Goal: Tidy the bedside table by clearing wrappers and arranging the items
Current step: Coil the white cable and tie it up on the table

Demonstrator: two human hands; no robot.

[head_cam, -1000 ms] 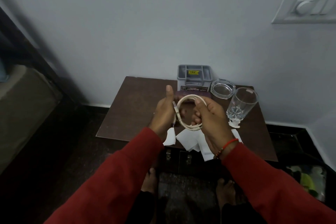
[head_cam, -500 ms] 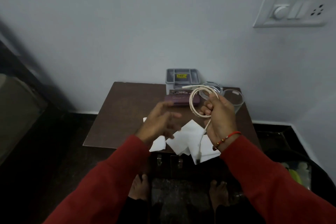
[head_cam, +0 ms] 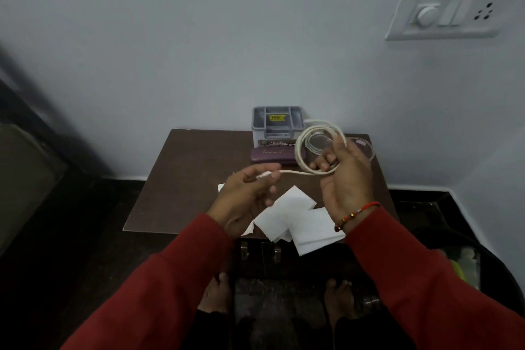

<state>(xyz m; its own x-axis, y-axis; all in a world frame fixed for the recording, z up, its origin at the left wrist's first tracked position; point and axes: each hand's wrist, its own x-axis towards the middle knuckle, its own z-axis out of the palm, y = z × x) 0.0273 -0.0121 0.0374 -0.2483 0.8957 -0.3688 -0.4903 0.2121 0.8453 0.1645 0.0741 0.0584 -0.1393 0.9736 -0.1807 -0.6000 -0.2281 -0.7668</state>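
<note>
My right hand [head_cam: 345,176] grips the coiled cable [head_cam: 315,148] so loops hold; left hand [head_cam: 244,196] pinches its plug end, keeping it taut.

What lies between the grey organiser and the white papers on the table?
In the head view, a purple case lies between the grey organiser and the white papers, then bare table.

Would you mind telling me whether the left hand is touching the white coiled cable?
Touching. The head view shows the left hand pinching the free end of the white coiled cable between thumb and finger, while the right hand holds the coil.
</note>
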